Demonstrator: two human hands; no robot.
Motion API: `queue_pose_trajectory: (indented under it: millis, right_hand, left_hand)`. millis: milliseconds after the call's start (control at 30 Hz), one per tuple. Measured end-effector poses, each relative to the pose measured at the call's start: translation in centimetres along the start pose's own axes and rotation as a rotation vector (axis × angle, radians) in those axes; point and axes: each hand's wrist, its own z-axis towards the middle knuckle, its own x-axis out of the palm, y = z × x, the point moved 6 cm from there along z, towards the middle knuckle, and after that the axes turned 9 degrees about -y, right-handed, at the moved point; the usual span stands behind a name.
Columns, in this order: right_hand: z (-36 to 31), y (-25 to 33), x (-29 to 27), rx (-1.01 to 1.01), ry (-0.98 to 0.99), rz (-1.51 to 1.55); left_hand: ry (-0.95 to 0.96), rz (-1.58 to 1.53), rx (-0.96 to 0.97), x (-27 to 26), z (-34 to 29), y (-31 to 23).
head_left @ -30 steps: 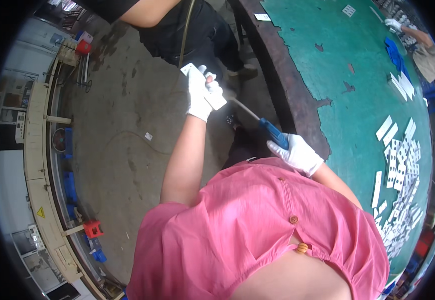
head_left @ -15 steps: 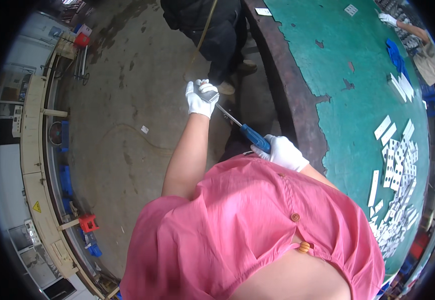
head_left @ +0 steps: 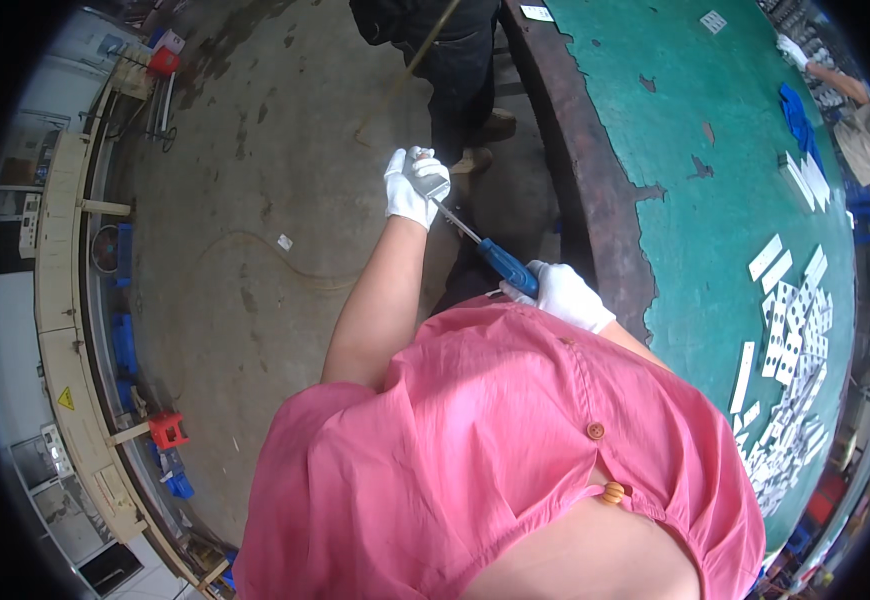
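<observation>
We see our left hand (head_left: 411, 188) in a white glove, raised above the floor (head_left: 255, 340), and its fingers are bent closely around a small grey plate (head_left: 435, 186). Our right hand (head_left: 569, 298), also gloved, has its fingers wrapped around the blue handle of a hand tool (head_left: 505, 265). The metal shaft of this tool points up and left to the lower edge of the plate (we cannot tell surely if the tip touches it). The plate is thus in the air, to the left of the green table (head_left: 675, 270). On this table, at the right side, we find a pile of white pieces (head_left: 790, 400), some with dark holes, and further away a blue cloth (head_left: 797, 118). Beyond our left hand stands a person in dark clothes (head_left: 460, 90).
</observation>
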Motion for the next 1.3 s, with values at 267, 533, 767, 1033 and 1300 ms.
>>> queue_pose_trajectory:
  millis: [267,533,767,1033,1300]
  right_hand:
    - [0.02,-0.10,0.04,0.011,0.016,-0.009]
    - [0.02,-0.24,0.20,0.012,0.018,-0.038]
    - [-0.30,0.29,-0.11,0.033,0.031,-0.006]
    - [-0.37,0.11,-0.04,0.046,0.020,-0.017]
    - [-0.70,0.65,-0.28,0.023,0.025,-0.003]
  left_hand:
    - [-0.022,-0.017,-0.015,-0.12,0.08,0.10]
    - [-0.026,-0.013,-0.016,-0.22,0.05,0.24]
    - [-0.033,-0.022,-0.022,-0.07,-0.14,0.25]
    - [-0.015,-0.022,-0.040,0.08,-0.10,0.27]
    - [0.024,-0.023,-0.055,0.23,-0.31,0.35]
